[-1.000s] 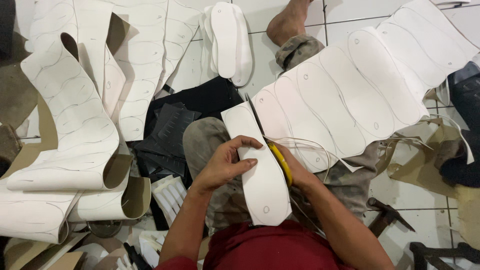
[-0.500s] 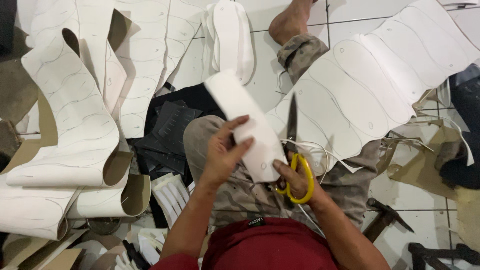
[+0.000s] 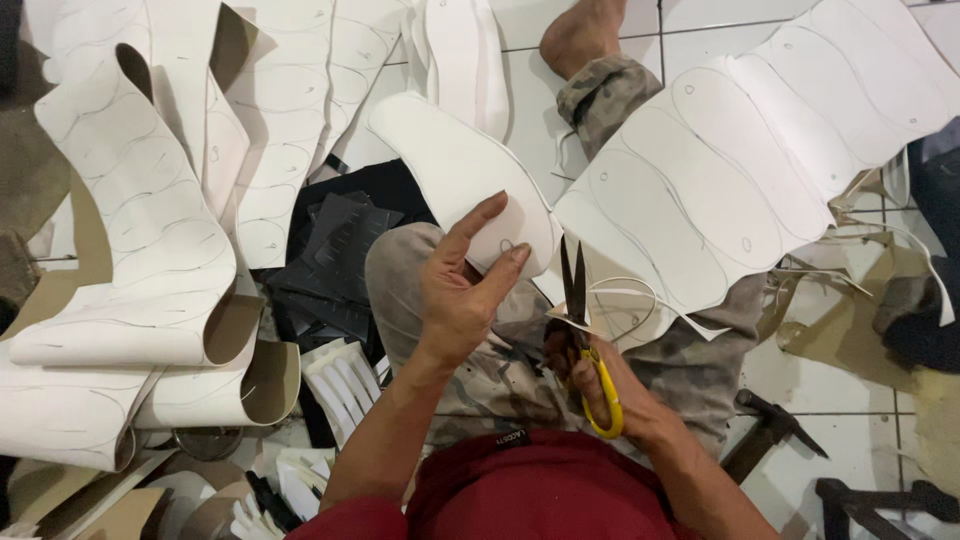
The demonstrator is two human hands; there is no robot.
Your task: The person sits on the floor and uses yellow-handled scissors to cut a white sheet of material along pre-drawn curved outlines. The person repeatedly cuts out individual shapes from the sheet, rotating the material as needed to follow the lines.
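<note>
Left hand (image 3: 462, 295) was wide open, fingers spread, only its fingertips (image 3: 519, 253) touching the near end of a white sole-shaped cutout (image 3: 455, 175) that lay angled away to the far left over the lap. Right hand (image 3: 600, 385) gripped yellow-handled scissors (image 3: 583, 330), blades narrow and pointing far, just right of the cutout. A large white sheet with traced sole outlines (image 3: 740, 160) lay over the right knee. A hammer (image 3: 768, 432) sat on the tile floor (image 3: 850, 400), near right.

The insole cutout (image 3: 455, 180) looks like matt white foam sheet; the scissors (image 3: 585, 340) have dark metal blades and glossy yellow plastic handles; the floor (image 3: 850, 440) is glossy tile.
</note>
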